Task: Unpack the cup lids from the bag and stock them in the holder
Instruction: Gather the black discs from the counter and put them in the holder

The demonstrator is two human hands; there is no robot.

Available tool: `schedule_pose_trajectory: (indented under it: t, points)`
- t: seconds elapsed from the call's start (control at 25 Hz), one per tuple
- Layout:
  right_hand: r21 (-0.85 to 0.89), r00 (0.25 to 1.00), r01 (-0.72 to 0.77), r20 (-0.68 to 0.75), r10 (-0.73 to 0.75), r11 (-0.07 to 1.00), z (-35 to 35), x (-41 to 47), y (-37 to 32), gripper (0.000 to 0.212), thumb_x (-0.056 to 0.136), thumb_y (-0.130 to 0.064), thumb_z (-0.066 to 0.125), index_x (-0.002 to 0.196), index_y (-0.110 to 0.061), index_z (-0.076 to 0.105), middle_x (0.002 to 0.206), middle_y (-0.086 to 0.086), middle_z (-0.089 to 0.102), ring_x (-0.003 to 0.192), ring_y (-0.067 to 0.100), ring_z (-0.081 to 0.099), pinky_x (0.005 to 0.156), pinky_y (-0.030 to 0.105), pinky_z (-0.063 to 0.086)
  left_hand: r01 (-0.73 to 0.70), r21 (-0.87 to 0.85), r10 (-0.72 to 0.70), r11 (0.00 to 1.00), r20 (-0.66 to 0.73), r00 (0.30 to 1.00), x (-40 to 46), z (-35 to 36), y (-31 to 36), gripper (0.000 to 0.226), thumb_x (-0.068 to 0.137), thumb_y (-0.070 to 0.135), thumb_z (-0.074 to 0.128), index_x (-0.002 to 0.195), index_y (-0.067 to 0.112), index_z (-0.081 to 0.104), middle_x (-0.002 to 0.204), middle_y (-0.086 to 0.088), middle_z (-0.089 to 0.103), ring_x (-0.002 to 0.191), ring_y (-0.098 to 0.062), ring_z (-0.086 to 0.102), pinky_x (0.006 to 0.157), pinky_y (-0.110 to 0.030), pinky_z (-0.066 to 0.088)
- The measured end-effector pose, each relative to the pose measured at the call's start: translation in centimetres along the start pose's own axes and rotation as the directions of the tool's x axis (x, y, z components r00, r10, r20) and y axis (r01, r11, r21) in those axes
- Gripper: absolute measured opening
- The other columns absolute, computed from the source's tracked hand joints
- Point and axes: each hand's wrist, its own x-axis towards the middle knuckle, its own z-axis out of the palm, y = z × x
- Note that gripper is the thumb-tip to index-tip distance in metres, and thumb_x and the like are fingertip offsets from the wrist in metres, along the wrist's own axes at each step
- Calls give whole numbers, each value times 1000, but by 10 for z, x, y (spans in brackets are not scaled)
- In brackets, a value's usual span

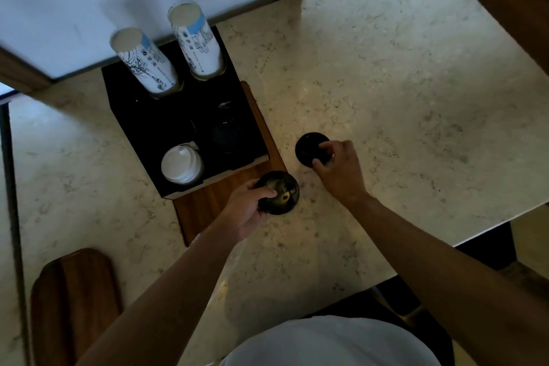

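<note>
Left hand (pixel 248 211) fingers curled round a black lid (pixel 279 193) at the wooden board's (pixel 208 205) near corner. Right hand (pixel 338 169) pinches another black lid (pixel 309 147) on the counter (pixel 416 98). Holder (pixel 142 116) beyond: white lids (pixel 181 165) near-left compartment, two cup stacks (pixel 142 59) at back.

Both forearms are bare from the elbow down, with no sleeves reaching into view. The left hand (pixel 248 211) and the right hand (pixel 341 171) wear no gloves, and no rings or watch can be made out in the dim light. At the bottom edge shows a plain white shirt (pixel 326 342), smooth, without visible print.
</note>
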Motion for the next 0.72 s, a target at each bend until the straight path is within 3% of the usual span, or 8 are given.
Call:
schedule_pose_trajectory:
  t: [0.16, 0.28, 0.4, 0.48, 0.56, 0.64, 0.72]
  points:
    - [-299, 975, 145, 204, -85, 943, 6, 24, 3, 101, 72, -48, 81, 155, -21, 29, 155, 11, 27, 138, 38, 28, 109, 53, 36, 26, -63, -27, 998, -15, 1000, 4, -2, 2, 51, 87, -10, 62, 136, 2, 54, 135, -19, 61, 122, -35, 60, 94, -45, 55]
    - [-343, 959, 168, 275, -72, 924, 11, 31, 1, 106, 75, -45, 80, 159, -22, 21, 158, 11, 29, 143, 38, 25, 111, 56, 33, 29, -106, -30, 994, -11, 999, 7, -3, 4, 51, 87, -11, 61, 136, 2, 55, 136, -20, 61, 123, -37, 60, 95, -47, 54]
    - [-135, 986, 109, 140, -90, 985, 9, 22, 1, 101, 74, -42, 84, 156, -20, 29, 147, 13, 35, 132, 31, 36, 109, 43, 40, 14, -166, -12, 986, 15, 1000, 6, -6, 6, 50, 85, -6, 61, 134, 1, 56, 132, -22, 65, 120, -38, 64, 98, -48, 54]
    - [104, 993, 52, 96, -62, 993, 5, 7, 0, 100, 70, -47, 86, 152, -23, 33, 142, 5, 30, 124, 15, 38, 101, 17, 39, 16, -205, -8, 979, 41, 999, 3, -8, 7, 48, 84, 2, 61, 132, 0, 58, 126, -20, 69, 115, -36, 68, 94, -45, 56]
    - [232, 996, 28, 81, -48, 972, 0, -11, -4, 97, 65, -55, 85, 145, -28, 38, 135, -5, 28, 117, 3, 39, 88, -4, 34, 27, -222, -10, 975, 78, 997, 1, -9, 6, 42, 85, 6, 60, 127, 2, 62, 118, -17, 74, 109, -34, 71, 88, -43, 59]
    - [315, 997, 20, 70, -44, 949, -4, -30, -8, 93, 61, -60, 85, 138, -28, 44, 132, -8, 30, 110, -3, 42, 86, -7, 36, 26, -191, -6, 981, 103, 995, -2, -8, 4, 36, 87, 7, 59, 123, 3, 64, 115, -17, 75, 106, -32, 73, 83, -41, 61]
    - [384, 996, 11, 74, -43, 923, -6, -45, -12, 89, 61, -60, 86, 135, -27, 48, 131, -5, 36, 116, -10, 43, 90, -2, 40, 13, -134, 0, 991, 100, 995, -4, -3, 2, 35, 90, 4, 59, 124, 2, 63, 120, -19, 73, 109, -33, 72, 84, -42, 62]
